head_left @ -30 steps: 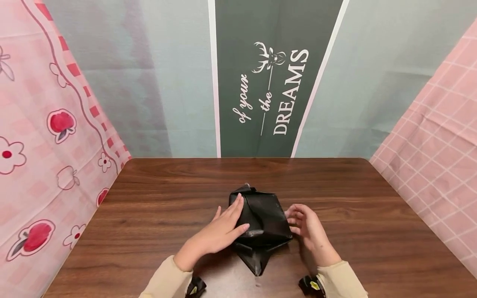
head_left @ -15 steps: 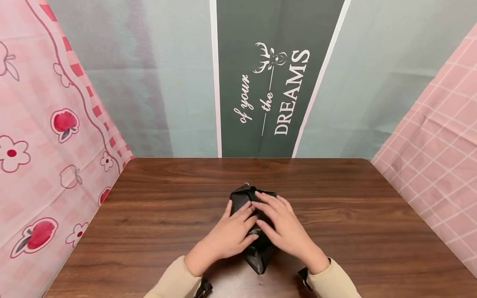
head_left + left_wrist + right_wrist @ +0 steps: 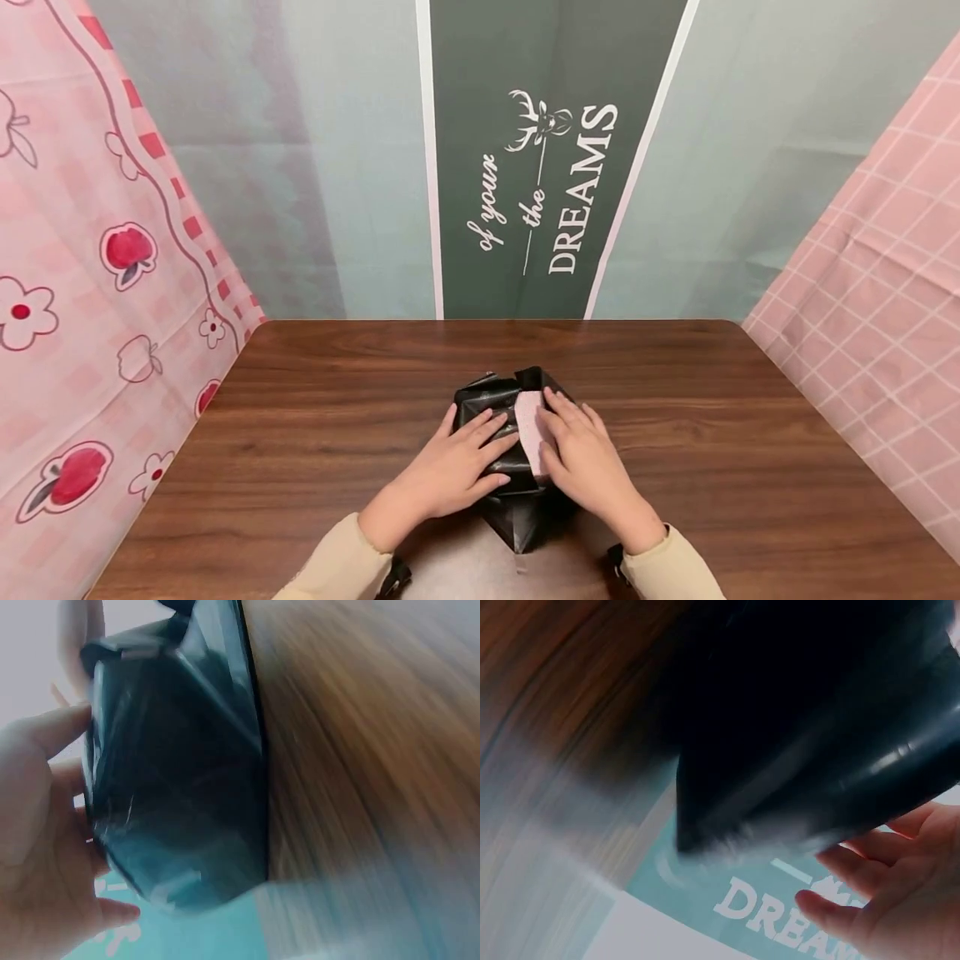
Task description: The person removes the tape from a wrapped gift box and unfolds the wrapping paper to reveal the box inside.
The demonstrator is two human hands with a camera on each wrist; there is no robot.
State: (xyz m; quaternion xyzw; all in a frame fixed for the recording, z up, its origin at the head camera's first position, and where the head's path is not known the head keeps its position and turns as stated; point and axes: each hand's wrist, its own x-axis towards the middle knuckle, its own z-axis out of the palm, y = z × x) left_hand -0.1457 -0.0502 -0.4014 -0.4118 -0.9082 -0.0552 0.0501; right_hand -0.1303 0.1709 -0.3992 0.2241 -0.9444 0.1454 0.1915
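A black wrapped package (image 3: pixel 516 508) sits on the table, with pointed folds at its near and far ends. Its wrapping is parted along the top, showing a pale pink surface (image 3: pixel 529 429) inside. My left hand (image 3: pixel 459 467) rests on the left part of the wrapping with its fingers spread. The right hand (image 3: pixel 588 458) lies over the right flap, fingertips along the edge of the pink strip. In the left wrist view, the black wrapping (image 3: pixel 176 772) fills the middle beside the fingers. The right wrist view is blurred; relaxed fingers show below the dark wrapping (image 3: pixel 817 757).
The brown wood-grain table (image 3: pixel 315 392) extends around the package. Behind it hangs a grey-green cloth (image 3: pixel 517 283) with white lettering. Pink patterned cloths stand at the left (image 3: pixel 112 358) and right (image 3: pixel 877 333). Dark wrist straps sit by both cream sleeves (image 3: pixel 337 558).
My right hand came from beside the package onto its top, then drew the right flap rightward, uncovering the pink strip. The left hand stays on the left part, its fingers shifting slightly.
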